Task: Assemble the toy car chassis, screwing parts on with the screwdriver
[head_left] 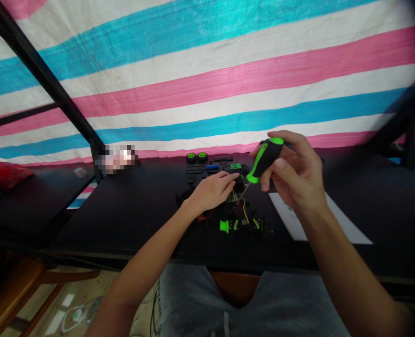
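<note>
My right hand (300,171) grips a black and green screwdriver (263,161), its shaft slanting down to the left. The tip reaches the middle of a partly dismantled toy car chassis (244,215), where a circuit board and loose coloured wires show. My left hand (214,191) holds the chassis from its left side, with thumb and fingers around a black part near the screwdriver tip. The fingertips' exact contact is hard to make out. A green wheel hub (224,226) sticks out at the chassis's near left corner.
Behind my left hand lie two green-rimmed wheels (197,157), a blue cylinder (212,167) and several black parts. A white paper sheet (347,227) lies partly under my right forearm on the black table (123,220). A red bag (5,177) sits far left. Striped sheeting (207,84) hangs behind.
</note>
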Action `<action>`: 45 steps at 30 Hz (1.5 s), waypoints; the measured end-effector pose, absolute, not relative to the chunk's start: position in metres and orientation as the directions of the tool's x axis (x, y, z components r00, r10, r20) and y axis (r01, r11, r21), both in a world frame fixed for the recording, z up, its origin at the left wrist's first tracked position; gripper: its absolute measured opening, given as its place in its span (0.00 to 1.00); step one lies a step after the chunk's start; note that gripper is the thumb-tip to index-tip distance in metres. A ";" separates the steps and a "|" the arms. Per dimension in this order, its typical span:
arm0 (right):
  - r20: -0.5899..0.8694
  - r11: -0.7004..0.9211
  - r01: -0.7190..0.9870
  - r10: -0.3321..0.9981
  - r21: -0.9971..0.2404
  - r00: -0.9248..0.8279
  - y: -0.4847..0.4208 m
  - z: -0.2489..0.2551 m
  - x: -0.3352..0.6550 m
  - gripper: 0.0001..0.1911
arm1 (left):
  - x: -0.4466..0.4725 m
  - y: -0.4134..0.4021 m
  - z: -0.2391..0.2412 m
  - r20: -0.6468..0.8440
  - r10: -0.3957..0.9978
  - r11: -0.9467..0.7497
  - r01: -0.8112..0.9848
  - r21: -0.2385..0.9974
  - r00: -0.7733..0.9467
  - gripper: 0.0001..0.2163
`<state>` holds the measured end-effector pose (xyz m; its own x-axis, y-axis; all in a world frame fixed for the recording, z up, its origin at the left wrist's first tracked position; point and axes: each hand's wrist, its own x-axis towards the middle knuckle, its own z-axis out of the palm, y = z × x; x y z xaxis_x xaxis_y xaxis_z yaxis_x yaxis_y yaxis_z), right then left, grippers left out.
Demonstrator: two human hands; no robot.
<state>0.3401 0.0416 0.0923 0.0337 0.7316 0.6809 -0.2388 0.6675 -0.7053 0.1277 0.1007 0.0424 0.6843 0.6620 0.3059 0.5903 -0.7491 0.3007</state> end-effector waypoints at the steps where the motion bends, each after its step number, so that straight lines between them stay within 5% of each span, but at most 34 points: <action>1: 0.680 0.671 -0.223 0.732 -0.707 0.049 0.043 0.092 0.340 0.22 | 0.128 0.100 0.042 0.309 0.662 -0.749 0.591 0.298 0.683 0.22; 30: 0.649 0.655 -0.162 0.755 -0.738 0.096 0.045 0.090 0.341 0.23 | 0.127 0.099 0.041 0.307 0.664 -0.747 0.598 0.289 0.682 0.22; 45: 0.686 0.673 -0.172 0.727 -0.719 -0.023 0.045 0.089 0.343 0.23 | 0.127 0.102 0.041 0.334 0.645 -0.765 0.578 0.285 0.688 0.22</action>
